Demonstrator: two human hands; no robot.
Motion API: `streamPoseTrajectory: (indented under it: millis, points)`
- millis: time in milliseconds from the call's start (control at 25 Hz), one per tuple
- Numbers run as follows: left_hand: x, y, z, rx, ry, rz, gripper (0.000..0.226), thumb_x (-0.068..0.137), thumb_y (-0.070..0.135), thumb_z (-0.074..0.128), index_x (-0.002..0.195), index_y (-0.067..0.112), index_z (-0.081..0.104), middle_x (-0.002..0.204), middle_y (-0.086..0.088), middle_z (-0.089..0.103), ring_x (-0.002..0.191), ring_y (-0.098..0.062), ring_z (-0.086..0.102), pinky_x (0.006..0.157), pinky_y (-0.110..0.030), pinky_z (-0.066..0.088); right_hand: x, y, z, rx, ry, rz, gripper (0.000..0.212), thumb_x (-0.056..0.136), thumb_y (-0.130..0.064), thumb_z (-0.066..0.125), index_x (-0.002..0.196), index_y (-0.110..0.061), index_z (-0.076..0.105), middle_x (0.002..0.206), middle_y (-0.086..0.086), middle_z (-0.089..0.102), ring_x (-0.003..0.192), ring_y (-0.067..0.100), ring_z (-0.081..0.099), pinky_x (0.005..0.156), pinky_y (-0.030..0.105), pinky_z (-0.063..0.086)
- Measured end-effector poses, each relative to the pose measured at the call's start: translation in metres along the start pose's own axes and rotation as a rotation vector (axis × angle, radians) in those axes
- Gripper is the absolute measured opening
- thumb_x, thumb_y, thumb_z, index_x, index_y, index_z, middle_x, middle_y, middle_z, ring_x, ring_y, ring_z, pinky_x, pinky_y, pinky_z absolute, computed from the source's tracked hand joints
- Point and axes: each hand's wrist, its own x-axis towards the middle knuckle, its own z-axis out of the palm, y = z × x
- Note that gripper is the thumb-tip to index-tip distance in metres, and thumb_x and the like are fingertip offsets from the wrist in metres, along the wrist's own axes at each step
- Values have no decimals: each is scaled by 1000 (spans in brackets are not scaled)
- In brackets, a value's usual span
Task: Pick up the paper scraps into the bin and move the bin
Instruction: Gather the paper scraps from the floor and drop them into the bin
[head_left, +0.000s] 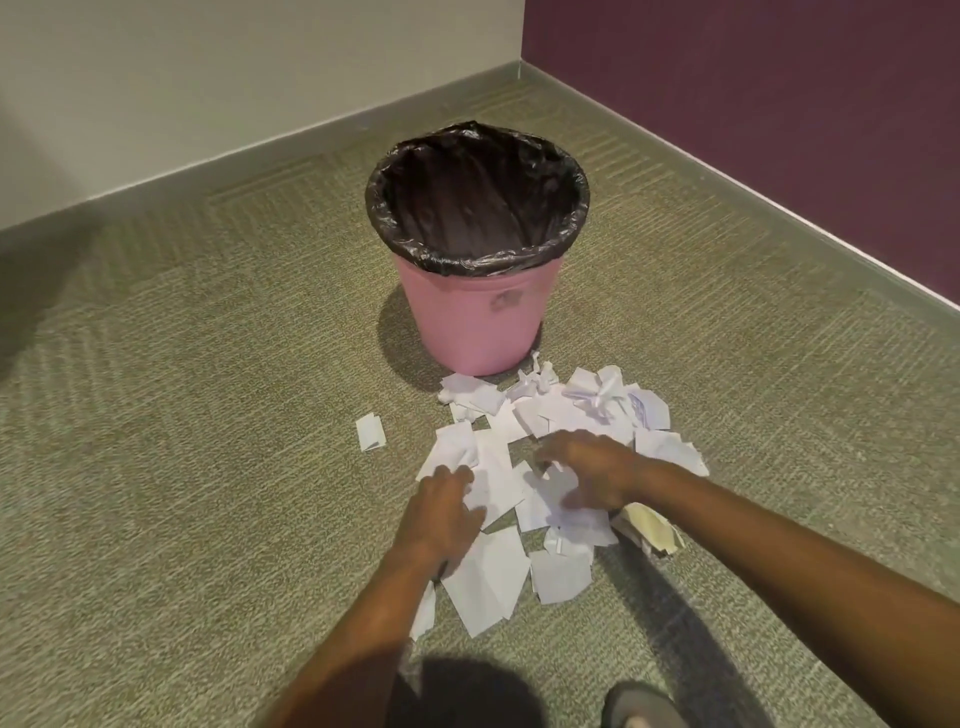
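A: Listing largest first: bin, pink, black-lined, upright just behind the heap, probably for short drops.
B: Next, paper scraps, heaped on carpet, farthest near bin's base.
A: Then left hand: flat, fingers near straight, pressing scraps, probably gathering.
B: Last, right hand: fingers splayed, bent over scraps, blurred; grip undeterminable.

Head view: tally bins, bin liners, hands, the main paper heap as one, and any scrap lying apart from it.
Round pink plastic bin: 1
Crinkled black plastic bin liner: 1
Heap of white torn paper scraps: 1
White folded paper scrap apart, left of heap: 1
Hands: 2, left hand, right hand
Total: 6
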Motion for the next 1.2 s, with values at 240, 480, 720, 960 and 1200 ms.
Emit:
streamPoseTrajectory:
  millis: [240,480,720,960,1200]
  points:
    - [24,7,34,381,40,17,91,81,55,66,151,31,12,161,-19,3,149,-40,-2,115,-62,14,3,26,54,-311,-202,162,130,65,-58,82,154,-34,-9,165,8,-14,152,35,-3,116,67,11]
    - [57,7,21,441,-233,-97,119,69,62,74,153,34,-6,158,-25,-16,145,-49,-13,110,-68,13,-4,22,89,-442,-58,117,113,74,-39,81,152,-28,0,163,14,0,143,46,19,100,68,37]
    - [57,6,14,425,-208,-4,82,76,37,74,142,21,29,150,-20,19,137,-48,21,100,-55,40,-9,19,92,-306,131,-1,68,82,-7,68,140,-21,36,148,13,35,122,36,47,82,48,55]
    - [55,4,12,307,-65,94,48,86,12,69,131,11,52,132,-12,45,123,-34,42,90,-45,52,-5,15,91,-221,198,21,58,81,-9,70,133,-18,45,144,13,36,114,35,49,75,44,54]
    - [53,-4,17,260,49,127,21,91,2,54,109,2,65,109,-15,67,103,-32,61,81,-40,52,3,15,83,-71,201,50,59,84,-9,71,136,-15,43,133,10,43,105,32,56,82,44,54]
